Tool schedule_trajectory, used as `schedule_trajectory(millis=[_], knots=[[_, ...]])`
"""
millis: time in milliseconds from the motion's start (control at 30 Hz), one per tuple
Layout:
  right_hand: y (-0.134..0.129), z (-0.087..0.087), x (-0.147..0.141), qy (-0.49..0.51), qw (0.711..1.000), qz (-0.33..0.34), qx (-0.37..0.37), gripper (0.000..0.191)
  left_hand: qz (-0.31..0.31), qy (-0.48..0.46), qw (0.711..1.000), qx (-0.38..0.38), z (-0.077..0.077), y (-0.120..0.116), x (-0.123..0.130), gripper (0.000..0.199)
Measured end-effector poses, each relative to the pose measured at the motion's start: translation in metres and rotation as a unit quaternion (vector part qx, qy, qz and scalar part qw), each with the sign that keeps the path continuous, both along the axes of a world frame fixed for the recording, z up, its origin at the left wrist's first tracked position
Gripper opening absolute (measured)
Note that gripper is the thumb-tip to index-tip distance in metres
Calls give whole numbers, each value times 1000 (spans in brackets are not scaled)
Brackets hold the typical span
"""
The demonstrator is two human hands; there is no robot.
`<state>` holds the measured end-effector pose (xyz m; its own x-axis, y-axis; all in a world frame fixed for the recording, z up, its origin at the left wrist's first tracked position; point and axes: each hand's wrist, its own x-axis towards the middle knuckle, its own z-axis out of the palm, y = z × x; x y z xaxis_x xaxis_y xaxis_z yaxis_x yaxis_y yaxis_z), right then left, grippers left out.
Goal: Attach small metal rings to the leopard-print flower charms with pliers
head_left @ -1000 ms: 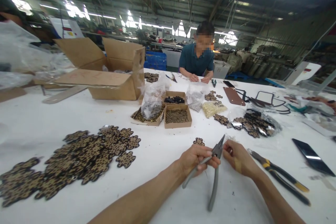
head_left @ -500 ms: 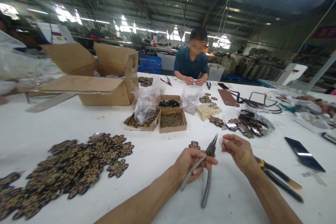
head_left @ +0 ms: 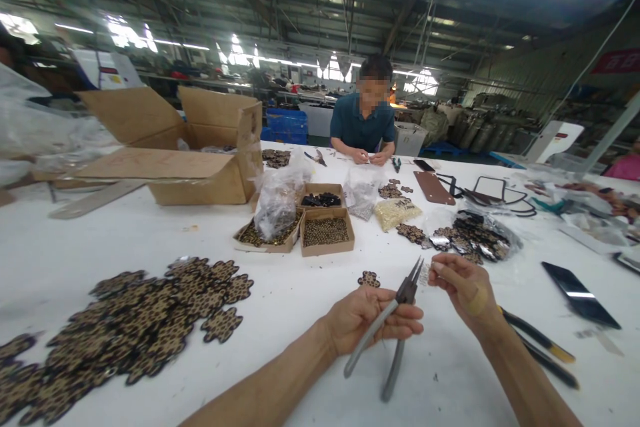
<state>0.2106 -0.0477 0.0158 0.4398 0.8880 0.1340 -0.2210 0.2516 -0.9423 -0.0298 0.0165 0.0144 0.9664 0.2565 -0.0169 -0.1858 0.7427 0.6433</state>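
My left hand [head_left: 363,320] holds grey-handled needle-nose pliers [head_left: 407,290] loosely across its fingers, with the handles spread and the tips pointing up and away. My right hand [head_left: 465,283] pinches a small, clear or silvery piece [head_left: 425,273] just right of the plier tips; its exact kind is too small to make out. A tan patch sticks to the back of this hand near the wrist. Beyond my left fingers lies a single leopard-print flower-shaped patch [head_left: 369,278]. Yellow-and-black handled pliers [head_left: 543,337] lie partly hidden behind my right forearm.
A heap of leopard-print patches [head_left: 150,320] spreads on the left. Ahead are small boxes of brass-coloured studs [head_left: 327,230], a bag of yellowish pieces [head_left: 397,213] and an open carton [head_left: 200,180]. A dark phone [head_left: 580,293] lies right. Across the table works another person [head_left: 363,123].
My left fingers have straightened and spread under the pliers, which have shifted slightly right. My right hand has also moved a little right, still pinching the small piece.
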Motion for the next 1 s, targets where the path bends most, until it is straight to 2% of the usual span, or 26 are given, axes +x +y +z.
schedule_trajectory(millis=[67, 233, 400, 567, 667, 800, 1000], knots=[[-1, 3, 1, 1, 1000, -2, 5, 28, -8, 3, 1000, 7, 2, -1, 0, 54], [-2, 5, 2, 0, 1000, 12, 15, 27, -12, 36, 998, -40, 9, 0, 3, 38], [-1, 3, 0, -3, 1000, 26, 13, 25, 20, 75, 996, 41, 18, -1, 0, 39], [-2, 4, -1, -5, 999, 35, 18, 24, -41, 150, 983, 102, 22, -4, -2, 35], [-5, 7, 0, -7, 999, 38, 23, 22, -73, 156, 977, 129, 22, -10, -1, 38], [-7, 10, 3, -12, 999, 38, 18, 22, -93, 140, 975, 147, 26, -19, 2, 36], [-10, 18, 3, -20, 997, 73, 0, 19, -62, 130, 979, 147, 29, -15, -1, 32]])
